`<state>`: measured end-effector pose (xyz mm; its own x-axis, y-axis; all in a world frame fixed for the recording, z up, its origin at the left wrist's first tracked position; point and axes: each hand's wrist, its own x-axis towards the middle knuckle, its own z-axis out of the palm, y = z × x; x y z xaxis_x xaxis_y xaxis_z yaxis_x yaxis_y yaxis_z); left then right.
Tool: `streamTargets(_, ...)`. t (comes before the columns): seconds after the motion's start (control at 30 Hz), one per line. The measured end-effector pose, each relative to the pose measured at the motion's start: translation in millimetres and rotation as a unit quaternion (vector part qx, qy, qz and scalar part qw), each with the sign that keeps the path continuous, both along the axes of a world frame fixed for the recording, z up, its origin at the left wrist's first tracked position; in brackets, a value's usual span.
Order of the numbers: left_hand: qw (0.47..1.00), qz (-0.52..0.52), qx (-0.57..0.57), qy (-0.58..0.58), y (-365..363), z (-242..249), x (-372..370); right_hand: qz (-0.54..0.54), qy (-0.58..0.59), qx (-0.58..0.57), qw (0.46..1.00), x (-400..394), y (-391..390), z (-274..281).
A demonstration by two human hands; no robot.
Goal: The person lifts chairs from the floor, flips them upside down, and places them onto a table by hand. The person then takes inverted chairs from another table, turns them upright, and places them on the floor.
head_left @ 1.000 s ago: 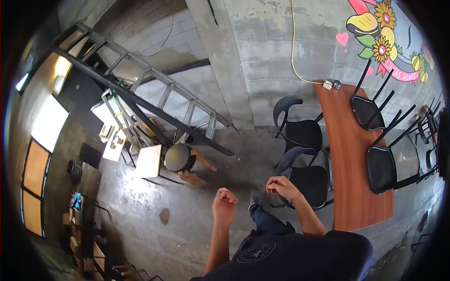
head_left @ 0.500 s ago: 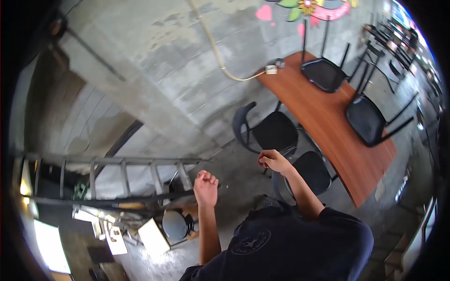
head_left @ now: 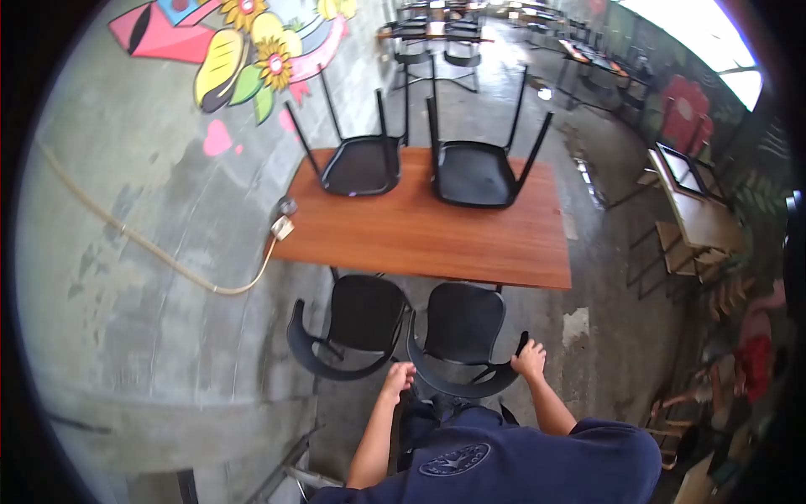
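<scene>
Two black chairs stand side by side in front of me at the near edge of the wooden table. My right hand has its fingers around the right end of the curved backrest on the right-hand chair. Beside the left part of that same backrest is my left hand, its fingers loosely bent and apart from any object I can see. The left-hand chair has its rounded back toward me, just beyond my left hand.
Two upturned chairs, one left and one right, rest on the tabletop, legs up. A cable runs down the painted wall to a socket box at the table's corner. A side table stands right.
My view has swung right, from the ladder and wall to the table straight ahead. My right hand has come onto the chair's backrest; my left hand has come close to it.
</scene>
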<state>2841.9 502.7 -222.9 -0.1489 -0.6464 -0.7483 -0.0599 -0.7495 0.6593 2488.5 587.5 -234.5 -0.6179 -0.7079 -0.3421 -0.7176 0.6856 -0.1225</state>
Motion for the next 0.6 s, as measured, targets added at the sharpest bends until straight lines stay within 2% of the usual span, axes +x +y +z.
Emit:
streamTargets(0.1,0.976,-0.166,0.097,-0.099,-17,-46,-4,-0.160,-0.033,0.016,0.986,19,34,-19)
streamTargets(0.13,0.969,-0.184,0.080,-0.148,-21,-54,-8,-0.233,-0.154,0.072,0.958,24,36,-18)
streamTargets(0.17,0.967,-0.201,0.074,-0.140,-28,-63,-11,-0.298,-0.275,0.122,0.906,28,36,-17)
streamTargets(0.23,0.949,-0.241,0.070,-0.190,-39,-66,-13,-0.349,-0.401,0.090,0.843,48,45,-42)
streamTargets(0.27,0.942,-0.252,0.050,-0.216,-43,-73,-13,-0.362,-0.396,0.084,0.840,55,50,-53)
streamTargets(0.33,0.920,-0.299,0.027,-0.250,-54,-86,-12,-0.470,-0.406,-0.060,0.781,68,61,-71)
streamTargets(0.43,0.877,-0.358,-0.052,-0.315,-60,-99,-7,-0.458,-0.401,-0.073,0.790,78,67,-85)
streamTargets(0.47,0.871,-0.368,-0.078,-0.315,-60,-103,-8,-0.419,-0.366,-0.062,0.829,78,70,-87)
streamTargets(0.5,0.863,-0.380,-0.101,-0.317,-58,-101,-8,-0.421,-0.394,-0.082,0.813,70,79,-113)
streamTargets(0.53,0.871,-0.365,-0.109,-0.310,-56,-105,-6,-0.425,-0.411,-0.088,0.802,68,82,-111)
streamTargets(0.57,0.869,-0.366,-0.117,-0.312,-54,-102,-6,-0.420,-0.394,-0.073,0.815,69,85,-112)
streamTargets(0.6,0.872,-0.380,-0.104,-0.291,-53,-127,0,-0.429,-0.380,-0.071,0.816,69,86,-107)
